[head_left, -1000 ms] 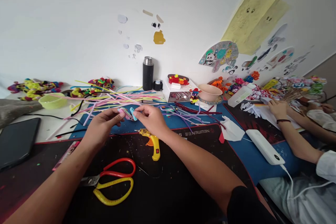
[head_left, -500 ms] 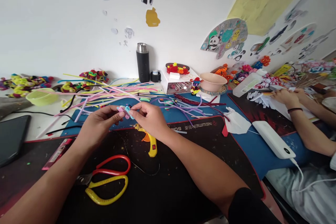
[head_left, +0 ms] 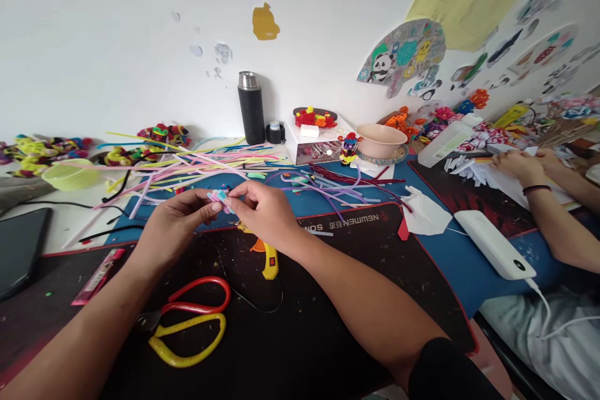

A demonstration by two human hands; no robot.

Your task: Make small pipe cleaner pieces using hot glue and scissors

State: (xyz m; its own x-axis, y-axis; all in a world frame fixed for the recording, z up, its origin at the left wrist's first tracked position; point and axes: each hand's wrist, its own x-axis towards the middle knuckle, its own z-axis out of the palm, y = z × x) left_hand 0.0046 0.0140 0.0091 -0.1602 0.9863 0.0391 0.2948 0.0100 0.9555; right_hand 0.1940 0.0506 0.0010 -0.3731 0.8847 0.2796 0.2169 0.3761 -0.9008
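Both my hands meet above the black desk mat (head_left: 309, 325). My left hand (head_left: 171, 228) and my right hand (head_left: 262, 212) pinch a small pink and light-blue pipe-cleaner piece (head_left: 220, 199) between their fingertips. Under my right hand lies a yellow glue gun (head_left: 268, 257). Red and yellow scissors (head_left: 190, 325) lie on the mat near my left forearm. A loose heap of coloured pipe cleaners (head_left: 206, 169) spreads just beyond my hands.
A black flask (head_left: 250, 107), a white box (head_left: 314, 144) and a beige bowl (head_left: 379, 140) stand by the wall. A dark tablet (head_left: 19, 250) lies at the left. A white power bank (head_left: 494, 244) lies at the right, where another person's hands (head_left: 520, 165) work on paper.
The view has tipped slightly, so the table things sit lower and leftward in frame. My hands stay together on the small piece, fingers shifted a little closer.
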